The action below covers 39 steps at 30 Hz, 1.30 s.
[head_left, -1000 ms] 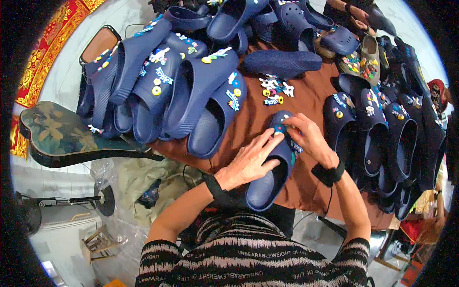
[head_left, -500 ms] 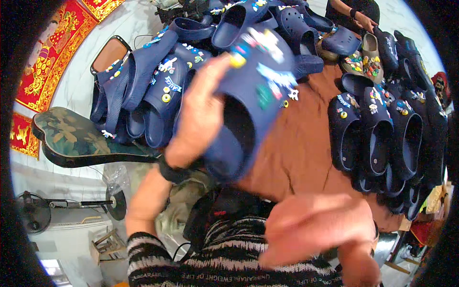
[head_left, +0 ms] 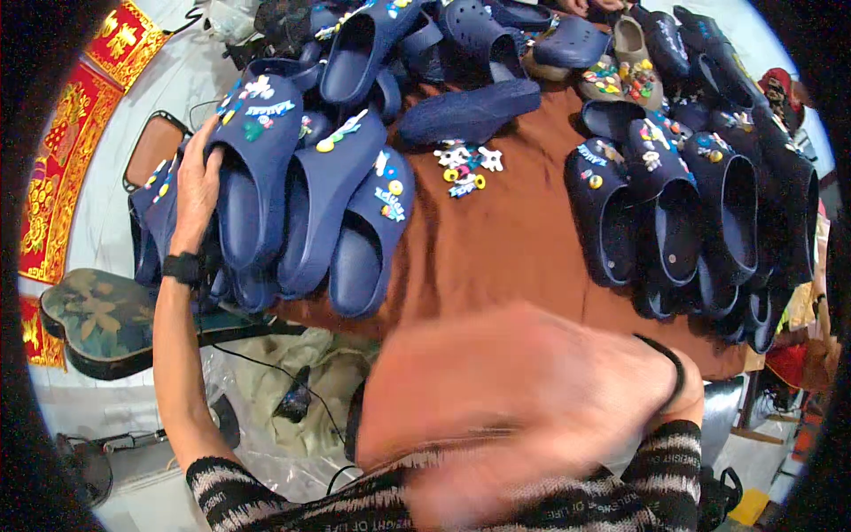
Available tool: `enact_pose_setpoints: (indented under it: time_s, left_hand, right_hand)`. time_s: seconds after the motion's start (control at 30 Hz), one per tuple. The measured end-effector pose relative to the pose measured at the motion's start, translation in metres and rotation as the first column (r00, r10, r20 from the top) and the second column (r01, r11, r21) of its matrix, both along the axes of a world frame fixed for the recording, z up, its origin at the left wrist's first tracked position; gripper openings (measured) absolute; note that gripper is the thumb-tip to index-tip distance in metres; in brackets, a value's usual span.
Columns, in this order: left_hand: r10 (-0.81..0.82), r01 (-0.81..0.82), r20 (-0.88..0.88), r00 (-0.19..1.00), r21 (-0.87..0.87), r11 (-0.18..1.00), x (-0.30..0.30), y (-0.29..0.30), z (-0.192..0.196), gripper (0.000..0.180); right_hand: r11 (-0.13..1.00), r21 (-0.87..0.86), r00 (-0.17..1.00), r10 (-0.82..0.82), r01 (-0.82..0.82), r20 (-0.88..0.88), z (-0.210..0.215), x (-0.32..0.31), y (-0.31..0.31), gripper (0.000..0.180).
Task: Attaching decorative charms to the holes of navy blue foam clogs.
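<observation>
Our left hand [head_left: 199,188] grips a blue clog [head_left: 277,144] at left, fingers curled round its edge. Our right hand [head_left: 505,381] is blurred; we cannot tell its fingers' spread or hold.

1 navy clog [head_left: 277,149], charm-studded, toe pointing away, overlapping other clogs [head_left: 332,177].

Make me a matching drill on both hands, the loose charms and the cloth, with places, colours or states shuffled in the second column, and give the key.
Column one
1. Left hand
2. Right hand
3. Loose charms
4. Cloth

Column two
A. Plain reddish brown
B. Blurred, low in the picture
C. Against the side of a navy shoe
D. In a small multicoloured cluster

Pairs: 1-C, 2-B, 3-D, 4-A
</observation>
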<state>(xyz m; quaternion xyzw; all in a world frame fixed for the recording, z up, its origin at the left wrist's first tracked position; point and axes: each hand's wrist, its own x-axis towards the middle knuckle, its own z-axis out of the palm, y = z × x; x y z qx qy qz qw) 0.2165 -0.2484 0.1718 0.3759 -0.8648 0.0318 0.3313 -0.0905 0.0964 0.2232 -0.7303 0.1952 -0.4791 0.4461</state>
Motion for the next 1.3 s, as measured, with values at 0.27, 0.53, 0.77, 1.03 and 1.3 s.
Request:
enact_pose_setpoints:
  time_s: [0.27, 0.53, 0.77, 1.03, 1.3]
  left_hand:
    - [0.026, -0.019, -0.053, 0.998, 0.122, 0.992, -0.007, 0.015, 0.013, 0.058]
    - [0.058, -0.058, 0.004, 0.998, -0.008, 0.998, -0.018, 0.073, 0.04, 0.054]
    - [0.013, -0.012, 0.002, 1.0, -0.145, 0.989, -0.044, 0.127, 0.059, 0.045]
    - [-0.321, 0.354, -0.175, 0.931, 0.205, 0.913, -0.121, 0.174, -0.023, 0.051]
    - [0.285, 0.748, -0.767, 0.575, 0.634, 0.196, -0.227, 0.214, -0.13, 0.075]
  right_hand:
    - [0.344, -0.861, -0.126, -0.901, 0.376, -0.415, -0.18, -0.155, -0.167, 0.045]
    - [0.289, -0.937, -0.316, -0.886, 0.196, -0.339, -0.205, -0.2, -0.237, 0.043]
    - [0.323, -0.717, -0.228, -0.799, 0.618, -0.556, -0.155, -0.199, -0.22, 0.035]
    - [0.399, 0.277, 0.475, -0.82, 0.874, -0.318, -0.2, -0.175, -0.157, 0.036]
    - [0.485, 0.287, 0.544, -0.82, 0.826, -0.179, -0.182, -0.077, -0.112, 0.042]
